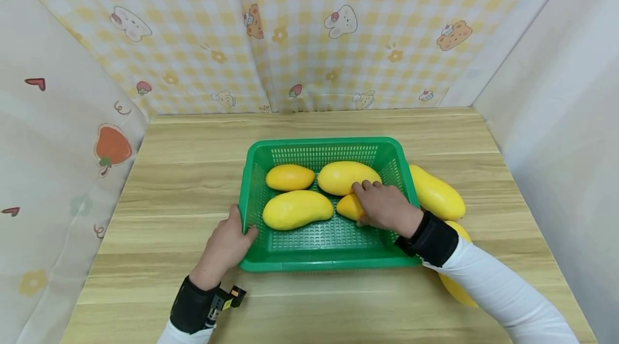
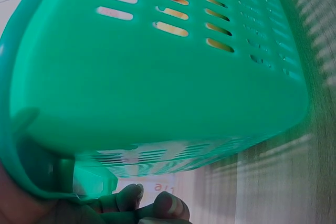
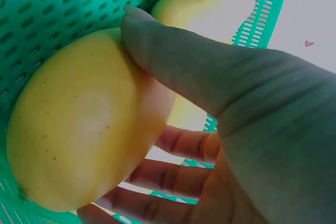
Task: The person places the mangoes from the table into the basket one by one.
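Observation:
A green plastic basket (image 1: 329, 267) stands on the wooden table, its left rim held by my left hand (image 1: 223, 250). In the left wrist view, the basket's outer wall (image 2: 131, 87) fills most of the picture, and the fingers (image 2: 168, 205) show beneath the rim. Inside the basket, my right hand (image 1: 389, 208) grips an orange-yellow mango (image 1: 348, 207), partly hidden by the fingers in the head view. The right wrist view shows the thumb across this speckled mango (image 3: 79, 124) and the fingers curled round its far side. It lies low, close to the basket's mesh.
Also in the basket lie a smaller orange-yellow mango (image 1: 290, 178) and two larger yellow mangoes, one at the back (image 1: 345, 176), one at the front left (image 1: 296, 210). Outside, right of the basket, are a yellow mango (image 1: 437, 193) and more yellow fruit (image 1: 456, 287) partly under my right arm.

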`<state>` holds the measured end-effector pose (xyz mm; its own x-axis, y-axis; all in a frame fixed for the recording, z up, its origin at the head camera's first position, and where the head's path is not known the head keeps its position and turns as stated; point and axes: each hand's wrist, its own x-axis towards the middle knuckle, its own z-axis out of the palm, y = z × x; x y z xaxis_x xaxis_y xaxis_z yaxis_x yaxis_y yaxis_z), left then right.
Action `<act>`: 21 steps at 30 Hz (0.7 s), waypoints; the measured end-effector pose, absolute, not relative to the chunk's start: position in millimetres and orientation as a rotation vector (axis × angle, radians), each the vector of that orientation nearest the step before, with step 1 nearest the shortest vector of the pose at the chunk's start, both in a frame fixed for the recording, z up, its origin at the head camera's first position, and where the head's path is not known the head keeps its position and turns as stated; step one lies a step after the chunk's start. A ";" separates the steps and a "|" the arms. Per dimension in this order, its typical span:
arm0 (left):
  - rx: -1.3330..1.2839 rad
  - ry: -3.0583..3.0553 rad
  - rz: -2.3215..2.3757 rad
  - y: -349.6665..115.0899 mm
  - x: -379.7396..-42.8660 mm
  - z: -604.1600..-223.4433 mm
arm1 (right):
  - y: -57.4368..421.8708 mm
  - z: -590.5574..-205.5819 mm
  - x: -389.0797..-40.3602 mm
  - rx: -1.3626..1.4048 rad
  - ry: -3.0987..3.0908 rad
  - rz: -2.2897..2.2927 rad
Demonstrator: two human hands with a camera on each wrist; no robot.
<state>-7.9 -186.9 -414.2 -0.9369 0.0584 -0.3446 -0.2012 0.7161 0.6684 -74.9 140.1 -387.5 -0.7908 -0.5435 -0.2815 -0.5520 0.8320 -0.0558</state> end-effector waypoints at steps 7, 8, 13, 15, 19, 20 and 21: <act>-0.113 2.582 1.065 -187.7 -7.4 -417.2 | 140.5 -383.1 -72.1 -0.791 2.695 0.094; -0.112 2.583 1.065 -188.1 -7.5 -417.2 | 140.4 -382.4 -71.7 -0.779 2.692 0.104; -0.101 2.590 1.064 -188.6 -9.0 -417.3 | 143.4 -374.7 -68.1 -0.710 2.717 0.126; -0.097 2.588 1.069 -188.1 -9.6 -417.5 | 146.1 -369.1 -66.7 -0.695 2.733 0.118; -0.097 2.584 1.082 -187.3 -9.7 -417.6 | 152.2 -356.5 -65.0 -0.664 2.763 0.101; -0.098 2.582 1.084 -187.2 -9.6 -417.6 | 153.6 -353.2 -64.4 -0.647 2.774 0.091; -0.100 2.580 1.086 -187.0 -9.6 -417.6 | 155.1 -349.9 -63.6 -0.629 2.789 0.080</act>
